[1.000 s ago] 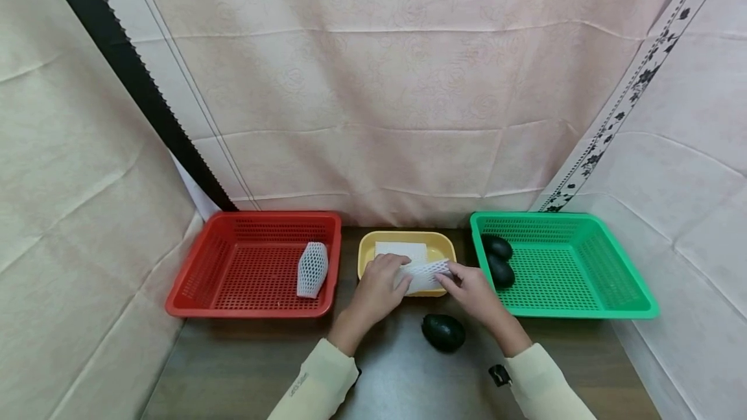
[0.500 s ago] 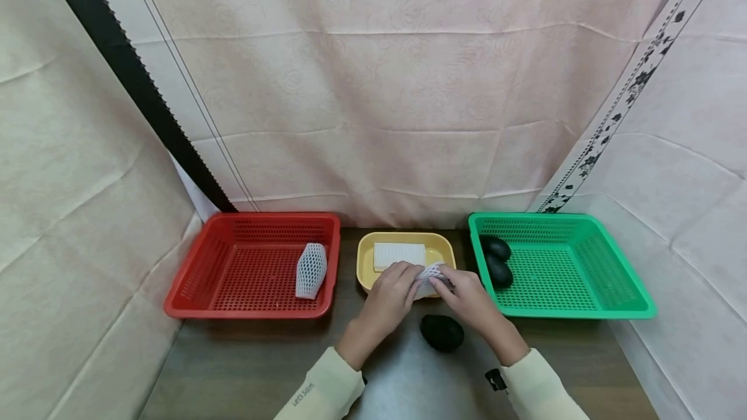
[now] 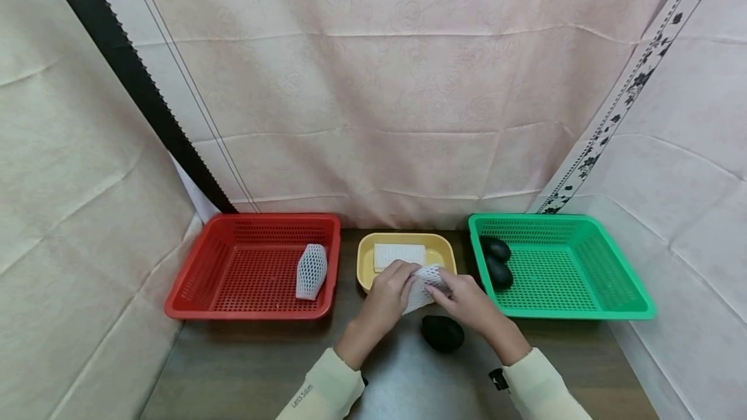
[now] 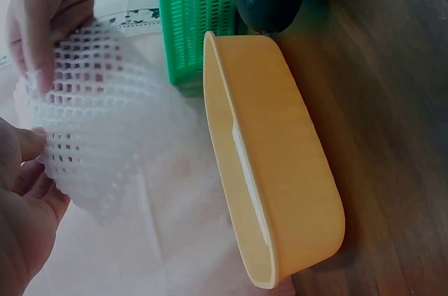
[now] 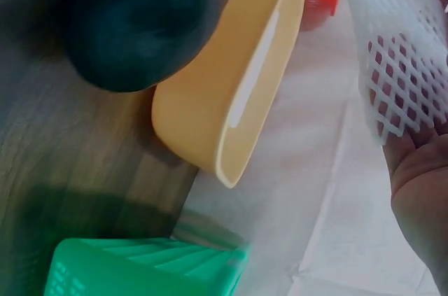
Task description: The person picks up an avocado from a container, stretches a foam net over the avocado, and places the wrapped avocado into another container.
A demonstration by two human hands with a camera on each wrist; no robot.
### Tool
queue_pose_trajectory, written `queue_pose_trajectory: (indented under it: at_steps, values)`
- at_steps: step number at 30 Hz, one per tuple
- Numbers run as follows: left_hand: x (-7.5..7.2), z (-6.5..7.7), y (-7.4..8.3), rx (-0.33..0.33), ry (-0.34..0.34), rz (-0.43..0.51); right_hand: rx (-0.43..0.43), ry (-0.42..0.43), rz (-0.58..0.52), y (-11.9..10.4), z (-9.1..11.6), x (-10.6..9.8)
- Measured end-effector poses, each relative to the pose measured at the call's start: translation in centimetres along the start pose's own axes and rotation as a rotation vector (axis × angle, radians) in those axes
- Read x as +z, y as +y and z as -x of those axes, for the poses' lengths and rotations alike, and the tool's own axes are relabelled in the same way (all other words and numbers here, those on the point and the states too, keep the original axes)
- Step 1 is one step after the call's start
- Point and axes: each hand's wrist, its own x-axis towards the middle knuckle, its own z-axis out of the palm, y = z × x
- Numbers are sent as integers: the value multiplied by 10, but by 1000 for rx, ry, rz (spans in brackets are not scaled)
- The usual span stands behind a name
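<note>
Between both hands a white foam net sleeve is spread in front of the yellow tray. My left hand pinches its left edge between thumb and fingers. On the other side my right hand grips the sleeve's right end, with fingers showing through the mesh in the right wrist view. In the left wrist view the sleeve looks widened into a mouth near the fingers. A dark avocado lies on the table just below the hands, untouched.
The yellow tray holds flat white foam nets. To the left, a red basket contains an item in a net sleeve. A green basket on the right holds two avocados. Cloth hangs behind.
The sleeve has come down from over the tray toward the avocado and now hangs spread. The hands have drawn closer together around it. The avocado and baskets stay put.
</note>
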Motion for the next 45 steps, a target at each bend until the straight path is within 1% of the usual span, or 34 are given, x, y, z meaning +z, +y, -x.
queue_pose_trajectory:
  at_steps: [2, 5, 9, 12, 16, 19, 23, 25, 30, 32, 34, 37, 39, 40, 42, 45]
  values:
    - [-1, -1, -1, -14, 10, 8, -1, -22, 25, 2, 1, 1]
    - [-4, -1, -3, -41, 4, 16, 0, -52, 53, 5, 2, 3]
    - [-7, -3, -6, -69, -10, 14, 24, -92, 51, 11, 4, 6]
    - [-11, -5, -9, -85, 6, 18, 41, -115, 50, 16, 6, 9]
    - [-14, -7, -11, -99, 31, 31, 42, -113, 40, 21, 9, 12]
    - [-14, -6, -12, -117, 17, 45, 46, -92, 5, 22, 10, 14]
    - [-9, -3, -12, -150, -37, 56, 34, -46, -52, 17, 11, 13]
    - [-6, -2, -12, -163, -58, 65, 3, -16, -66, 13, 11, 12]
    - [-3, 1, -7, -166, -81, 102, -91, 80, -77, 6, 9, 12]
    - [-4, 3, -5, -175, -120, 123, -108, 112, -81, 5, 8, 12]
    - [-3, 5, -4, -188, -174, 148, -114, 134, -75, 3, 7, 11]
    - [-2, 8, -3, -174, -226, 165, -118, 158, -64, 1, 5, 9]
    - [0, 10, -4, -140, -218, 157, -121, 164, -57, 0, 4, 8]
    - [1, 10, -4, -121, -203, 148, -123, 164, -58, 0, 4, 8]
    - [3, 10, -4, -96, -165, 140, -117, 148, -63, 0, 4, 8]
    - [4, 10, -4, -83, -102, 141, -99, 108, -70, 1, 5, 7]
